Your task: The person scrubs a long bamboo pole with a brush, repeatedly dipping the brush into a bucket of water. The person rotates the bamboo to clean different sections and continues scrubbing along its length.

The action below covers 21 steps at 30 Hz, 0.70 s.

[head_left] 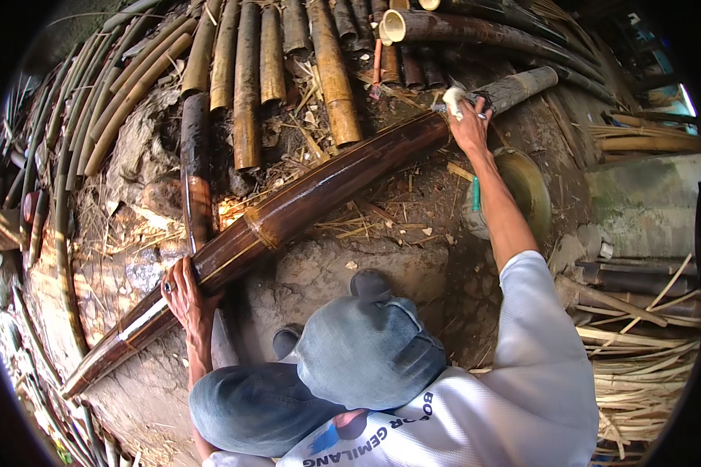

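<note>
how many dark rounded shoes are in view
2: one dark rounded shoe just beyond the right blue denim knee, another dark shoe to its left; both are partly hidden.

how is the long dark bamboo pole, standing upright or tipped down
Tipped down: the bamboo pole stretches slantwise across the view, left hand on it, right hand farther along.

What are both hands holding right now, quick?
Left hand: closed around the side of the dark bamboo pole.
Right hand: holding a white wad at the pole.
</note>
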Available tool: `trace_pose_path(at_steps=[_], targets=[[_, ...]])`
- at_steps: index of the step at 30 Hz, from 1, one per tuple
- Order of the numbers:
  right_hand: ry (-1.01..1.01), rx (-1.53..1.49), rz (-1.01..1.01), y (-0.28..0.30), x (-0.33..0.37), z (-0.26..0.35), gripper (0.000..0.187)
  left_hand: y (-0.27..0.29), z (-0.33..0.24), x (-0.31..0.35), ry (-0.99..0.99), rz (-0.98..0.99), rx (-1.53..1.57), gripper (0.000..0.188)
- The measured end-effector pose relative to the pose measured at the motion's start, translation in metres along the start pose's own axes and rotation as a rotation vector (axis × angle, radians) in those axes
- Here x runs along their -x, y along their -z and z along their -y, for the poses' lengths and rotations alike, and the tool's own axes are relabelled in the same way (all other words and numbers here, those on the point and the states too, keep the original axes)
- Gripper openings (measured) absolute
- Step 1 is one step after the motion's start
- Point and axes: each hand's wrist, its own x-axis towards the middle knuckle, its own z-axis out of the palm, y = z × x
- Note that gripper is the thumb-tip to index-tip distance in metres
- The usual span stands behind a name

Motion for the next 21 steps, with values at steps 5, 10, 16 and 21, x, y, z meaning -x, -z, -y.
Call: trace_pose_path(at_steps=[5, 10, 16, 21], targets=[[0.261, -0.422, 0.402, 0.003, 0.116, 0.239, 0.035, 0.006, 0.011, 0.010, 0.009, -0.007, -0.065, 0.120], [0.792, -0.405, 0.354, -0.012, 0.175, 0.278, 0.044, -0.002, -0.001, 0.015, -0.039, -0.086, -0.082, 0.116], [0.127, 0.163, 0.095, 0.019, 0.006, 0.025, 0.048, -0.008, -0.012, 0.018, -0.023, -0.138, -0.052, 0.110], [0.025, -0.258, 0.645, 0.008, 0.057, 0.164, 0.047, -0.003, 0.001, 0.028, -0.019, -0.191, -0.113, 0.104]])
